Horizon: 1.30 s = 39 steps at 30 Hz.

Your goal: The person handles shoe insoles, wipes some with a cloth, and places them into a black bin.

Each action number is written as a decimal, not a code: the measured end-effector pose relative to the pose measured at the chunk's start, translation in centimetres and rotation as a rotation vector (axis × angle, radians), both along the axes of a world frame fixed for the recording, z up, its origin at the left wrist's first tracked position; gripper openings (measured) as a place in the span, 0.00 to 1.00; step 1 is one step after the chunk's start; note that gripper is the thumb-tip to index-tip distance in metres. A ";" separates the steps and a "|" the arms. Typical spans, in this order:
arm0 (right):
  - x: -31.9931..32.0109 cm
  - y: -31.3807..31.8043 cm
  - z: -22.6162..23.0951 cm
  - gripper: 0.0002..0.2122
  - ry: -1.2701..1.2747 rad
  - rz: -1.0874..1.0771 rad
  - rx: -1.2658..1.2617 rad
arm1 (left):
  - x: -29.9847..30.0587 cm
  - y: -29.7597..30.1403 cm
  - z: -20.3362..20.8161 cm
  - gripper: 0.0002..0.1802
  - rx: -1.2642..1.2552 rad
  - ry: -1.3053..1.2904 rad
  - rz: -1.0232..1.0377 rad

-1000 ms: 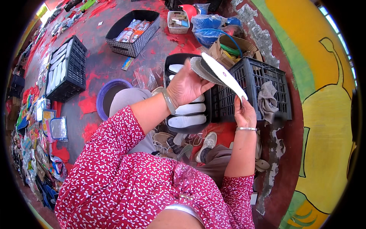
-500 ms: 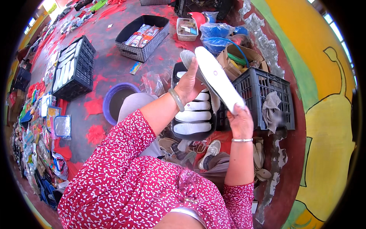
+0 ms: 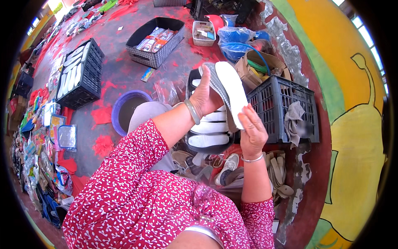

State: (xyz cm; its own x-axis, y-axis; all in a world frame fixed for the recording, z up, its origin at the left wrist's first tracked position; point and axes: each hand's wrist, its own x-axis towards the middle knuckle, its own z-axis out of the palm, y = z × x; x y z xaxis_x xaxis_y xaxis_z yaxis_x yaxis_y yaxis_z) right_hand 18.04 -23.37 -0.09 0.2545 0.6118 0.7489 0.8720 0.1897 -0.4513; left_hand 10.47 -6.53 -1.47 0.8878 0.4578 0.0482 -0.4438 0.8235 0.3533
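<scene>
My left hand (image 3: 202,98) is closed around a grey shoe upper (image 3: 214,79), thumb along its near side. Against that upper lies a white shoe sole (image 3: 233,86), bottom face toward me. The fingers of my right hand (image 3: 253,132) press together over the sole's lower end; the thumb is hidden. Below the shoe, a dark bin (image 3: 209,148) holds several white soles (image 3: 207,128) in a row, partly covered by my left hand and the shoe.
A black crate (image 3: 93,79) of white soles stands at left, near a purple-rimmed tub (image 3: 120,103). Ahead is a checked basket (image 3: 166,58) of packets. At right, a grey cloth (image 3: 293,120) hangs on a dark crate (image 3: 271,103) beside a cardboard box (image 3: 242,68).
The white sole has swung down and now lies along the grey upper. My right hand has come lower and a little left, its fingers now lying over the sole's end.
</scene>
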 end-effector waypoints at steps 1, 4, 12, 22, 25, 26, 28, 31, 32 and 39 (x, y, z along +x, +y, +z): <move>-0.4 0.1 -0.1 0.12 0.007 0.039 -0.017 | -0.2 0.3 0.2 0.50 -0.002 -0.031 0.001; -0.7 0.1 -1.0 0.14 0.201 0.116 -0.042 | -0.6 0.9 0.3 0.50 0.016 -0.038 -0.014; 0.4 -0.3 -1.9 0.17 0.888 0.232 -0.220 | -1.0 0.8 0.1 0.32 -0.033 -0.005 -0.022; -0.8 0.7 -2.2 0.38 0.598 -0.059 -0.503 | -0.2 -1.8 -1.4 0.38 0.240 0.031 -0.074; 0.1 0.3 -2.2 0.35 0.905 0.141 -0.417 | -0.3 -1.7 -1.1 0.39 0.210 0.007 -0.121; 0.1 0.2 -2.0 0.34 0.999 0.190 -0.376 | -0.2 -1.6 -1.2 0.40 0.222 0.008 -0.111; 0.0 0.3 -1.4 0.27 1.117 0.259 -0.309 | -0.1 -1.4 -1.3 0.41 0.212 -0.018 -0.120; 0.2 0.2 -0.4 0.24 1.257 0.292 -0.261 | -0.2 -1.2 -1.4 0.45 0.216 -0.008 -0.144; 0.3 0.0 -0.1 0.21 1.289 0.293 -0.212 | -0.4 -1.0 -1.3 0.45 0.191 0.005 -0.172; 3.0 -1.7 1.1 0.24 1.666 0.472 -0.029 | -0.6 -0.7 -0.3 0.53 0.158 0.034 -0.101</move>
